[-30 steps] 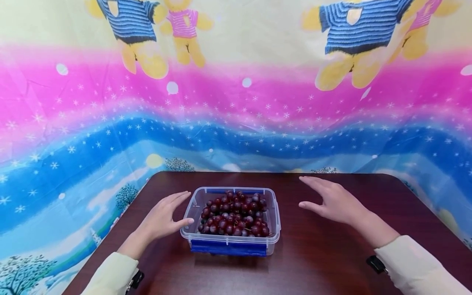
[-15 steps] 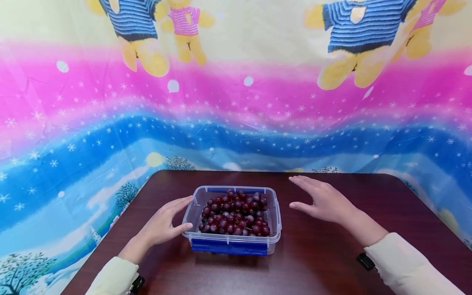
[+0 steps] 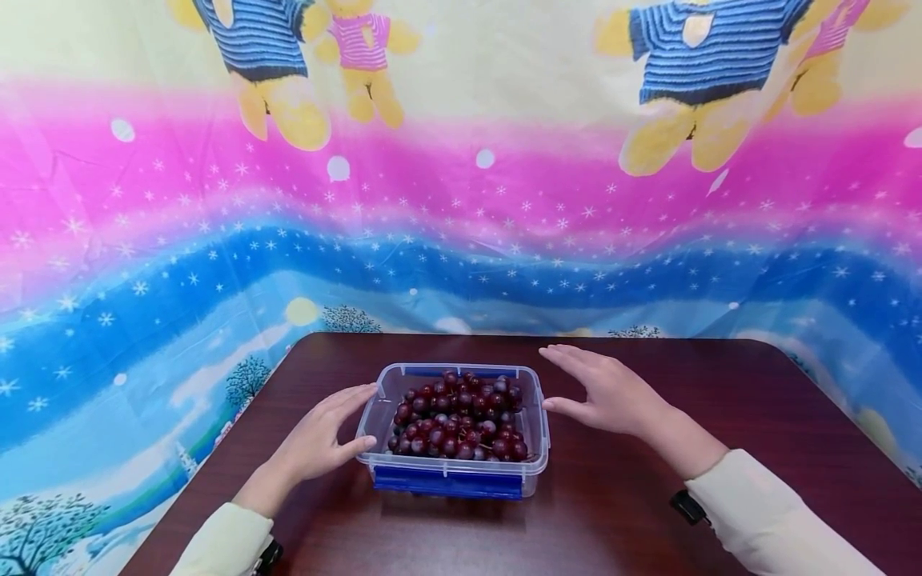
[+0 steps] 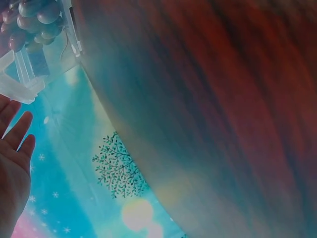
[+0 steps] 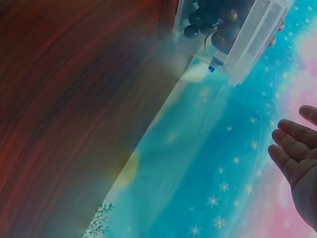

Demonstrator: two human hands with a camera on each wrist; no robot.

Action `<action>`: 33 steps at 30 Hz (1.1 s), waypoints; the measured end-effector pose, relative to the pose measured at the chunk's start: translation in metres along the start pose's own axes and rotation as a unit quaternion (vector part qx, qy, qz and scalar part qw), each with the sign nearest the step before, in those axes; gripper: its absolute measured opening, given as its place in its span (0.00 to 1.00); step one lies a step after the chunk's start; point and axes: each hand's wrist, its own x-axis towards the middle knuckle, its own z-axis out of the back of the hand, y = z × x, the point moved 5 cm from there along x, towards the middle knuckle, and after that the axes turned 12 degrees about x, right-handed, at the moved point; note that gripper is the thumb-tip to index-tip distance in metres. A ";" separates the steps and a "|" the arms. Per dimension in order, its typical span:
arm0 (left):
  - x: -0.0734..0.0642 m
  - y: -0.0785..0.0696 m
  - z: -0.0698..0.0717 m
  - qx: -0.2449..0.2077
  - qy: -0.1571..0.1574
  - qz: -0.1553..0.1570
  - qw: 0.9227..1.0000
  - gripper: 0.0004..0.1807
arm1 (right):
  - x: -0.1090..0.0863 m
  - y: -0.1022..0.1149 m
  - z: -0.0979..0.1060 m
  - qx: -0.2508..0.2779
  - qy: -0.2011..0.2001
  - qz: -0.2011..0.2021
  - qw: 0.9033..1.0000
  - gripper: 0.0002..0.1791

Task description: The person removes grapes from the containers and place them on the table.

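A clear plastic food container [image 3: 533,472] with a blue clip along its front stands on the table, lidless. Dark red grapes [image 3: 461,420] are heaped inside it. My left hand [image 3: 313,436] is at the container's left side, fingertips and thumb right at the rim, fingers extended. On the opposite side, my right hand [image 3: 612,392] is held up with fingers straight and thumb spread, its thumb tip close to the right rim. In the right wrist view a gap shows between the right fingers [image 5: 292,141] and the container wall [image 5: 252,44].
The dark brown wooden table [image 3: 461,532] has rounded far corners. A printed cloth backdrop [image 3: 461,200] with bears and snowflakes hangs behind and beside it. Black straps [image 3: 691,506] show at both sleeve cuffs.
My right hand has moved left toward the container. My left hand has come in to the left rim, then stayed there. The container and grapes have stayed in place.
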 end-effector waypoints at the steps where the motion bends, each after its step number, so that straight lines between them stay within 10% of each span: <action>1: 0.000 0.000 0.000 0.002 0.000 0.000 1.000 0.39 | 0.001 0.001 -0.001 0.001 0.002 0.001 1.000 0.41; 33: 0.001 -0.005 0.001 0.088 -0.018 -0.066 0.994 0.39 | 0.043 0.037 -0.040 0.030 0.062 0.027 0.997 0.41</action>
